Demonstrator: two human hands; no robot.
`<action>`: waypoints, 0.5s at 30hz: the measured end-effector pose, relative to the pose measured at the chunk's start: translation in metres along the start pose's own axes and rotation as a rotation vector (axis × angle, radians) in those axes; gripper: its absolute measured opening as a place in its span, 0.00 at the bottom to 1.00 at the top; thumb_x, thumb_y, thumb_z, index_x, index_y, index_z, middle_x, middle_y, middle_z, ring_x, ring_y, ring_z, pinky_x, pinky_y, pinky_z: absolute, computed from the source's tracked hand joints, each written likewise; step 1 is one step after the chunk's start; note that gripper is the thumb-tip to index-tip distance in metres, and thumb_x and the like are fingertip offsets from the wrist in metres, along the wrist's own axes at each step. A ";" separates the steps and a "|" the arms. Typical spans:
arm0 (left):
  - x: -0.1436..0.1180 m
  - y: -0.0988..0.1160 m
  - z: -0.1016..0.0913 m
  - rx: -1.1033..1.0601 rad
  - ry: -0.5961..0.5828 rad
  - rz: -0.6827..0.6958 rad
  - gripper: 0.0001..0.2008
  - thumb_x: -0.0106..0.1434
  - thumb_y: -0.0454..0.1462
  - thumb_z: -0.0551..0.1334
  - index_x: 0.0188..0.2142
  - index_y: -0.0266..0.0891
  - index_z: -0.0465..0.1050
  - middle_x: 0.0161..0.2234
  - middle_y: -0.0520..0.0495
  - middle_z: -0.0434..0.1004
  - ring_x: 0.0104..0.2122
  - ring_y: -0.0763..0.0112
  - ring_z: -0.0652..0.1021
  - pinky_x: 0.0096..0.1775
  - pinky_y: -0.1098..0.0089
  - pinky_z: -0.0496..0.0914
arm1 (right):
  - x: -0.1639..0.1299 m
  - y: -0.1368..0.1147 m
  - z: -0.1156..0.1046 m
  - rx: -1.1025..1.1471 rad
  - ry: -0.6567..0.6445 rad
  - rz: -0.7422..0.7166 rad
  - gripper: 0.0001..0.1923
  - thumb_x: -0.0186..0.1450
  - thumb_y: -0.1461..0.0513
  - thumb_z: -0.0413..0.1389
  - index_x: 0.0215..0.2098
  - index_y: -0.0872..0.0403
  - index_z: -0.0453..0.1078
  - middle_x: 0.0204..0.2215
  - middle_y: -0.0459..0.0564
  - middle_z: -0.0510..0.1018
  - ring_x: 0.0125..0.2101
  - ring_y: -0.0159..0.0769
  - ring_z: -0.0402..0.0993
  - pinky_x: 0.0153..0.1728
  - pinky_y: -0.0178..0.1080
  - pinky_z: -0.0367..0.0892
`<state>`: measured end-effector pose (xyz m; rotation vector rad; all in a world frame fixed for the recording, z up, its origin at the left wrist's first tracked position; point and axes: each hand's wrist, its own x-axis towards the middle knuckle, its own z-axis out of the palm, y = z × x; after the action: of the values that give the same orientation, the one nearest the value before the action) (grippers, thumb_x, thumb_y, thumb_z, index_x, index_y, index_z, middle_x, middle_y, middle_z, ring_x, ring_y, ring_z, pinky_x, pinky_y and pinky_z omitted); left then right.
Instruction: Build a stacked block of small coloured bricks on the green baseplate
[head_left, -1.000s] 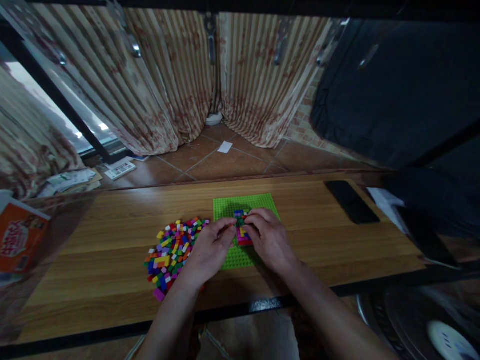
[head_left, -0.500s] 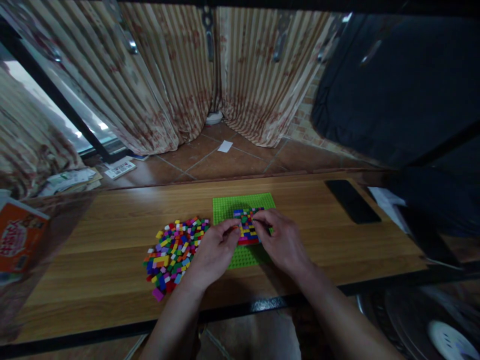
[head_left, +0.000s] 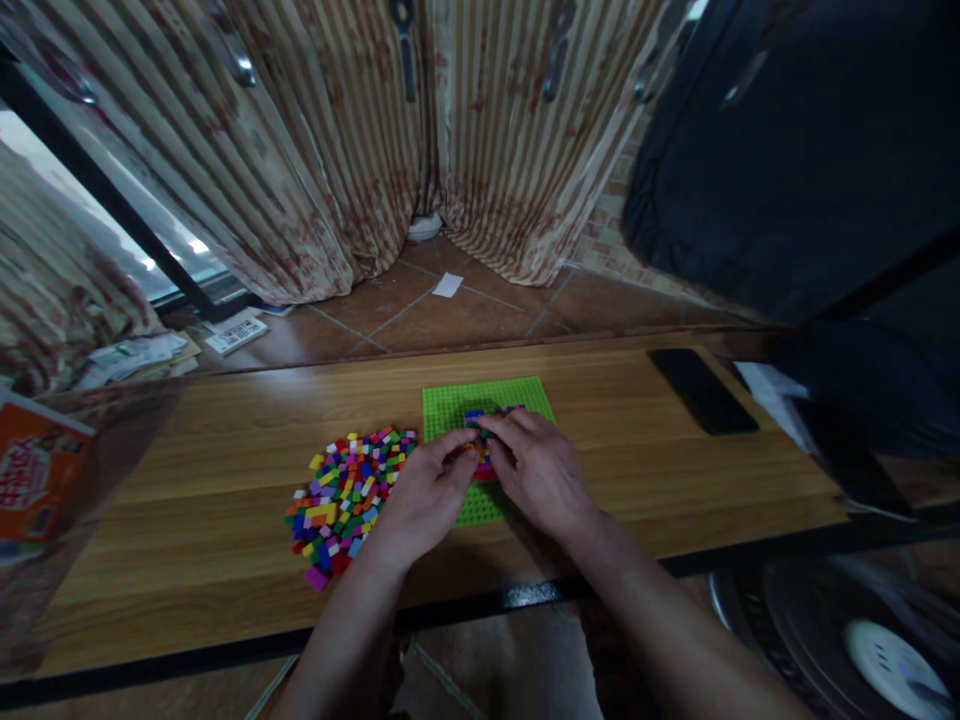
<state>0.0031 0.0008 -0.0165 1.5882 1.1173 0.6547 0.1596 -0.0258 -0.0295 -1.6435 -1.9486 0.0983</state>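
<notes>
A green studded baseplate (head_left: 442, 405) lies on the wooden table, carrying a low block of multicoloured toy bricks (head_left: 474, 415) that my hands mostly cover. My left hand (head_left: 424, 500) is pinched at the left side of this block, a small orange brick (head_left: 469, 446) showing at its fingertips. From the right, my right hand (head_left: 540, 475) reaches over the bricks with thumb and fingers drawn together, its fingertips close to the left ones. Whatever lies between the right fingertips is hidden. A pile of loose toy bricks (head_left: 345, 500) spreads beside my left hand.
A black phone (head_left: 703, 390) lies on the right of the wooden table (head_left: 217, 480). White paper (head_left: 772, 395) is near the right end. An orange package (head_left: 37, 470) stands at far left. Striped curtains (head_left: 315, 160) hang beyond the tiled floor.
My right hand has shifted left across the brick block, so its fingertips now come close to my left hand's. The left hand stays pinched in nearly the same place. The view has tilted slightly.
</notes>
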 end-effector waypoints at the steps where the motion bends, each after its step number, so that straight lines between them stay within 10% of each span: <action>1: 0.000 0.001 0.000 0.006 -0.001 -0.001 0.19 0.64 0.41 0.57 0.51 0.38 0.76 0.30 0.51 0.78 0.32 0.68 0.76 0.37 0.70 0.69 | 0.000 -0.001 0.000 -0.010 0.009 0.004 0.15 0.67 0.66 0.51 0.48 0.53 0.75 0.38 0.54 0.79 0.43 0.44 0.74 0.46 0.46 0.70; 15: -0.003 0.010 -0.006 -0.117 0.003 -0.116 0.18 0.60 0.41 0.59 0.46 0.38 0.79 0.22 0.53 0.72 0.24 0.72 0.70 0.29 0.72 0.66 | -0.001 -0.002 0.003 0.130 0.053 0.064 0.10 0.66 0.65 0.54 0.41 0.50 0.76 0.38 0.50 0.81 0.43 0.43 0.76 0.49 0.47 0.68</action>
<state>0.0008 0.0005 -0.0047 1.4123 1.1435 0.6334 0.1568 -0.0257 -0.0316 -1.6073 -1.8117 0.1995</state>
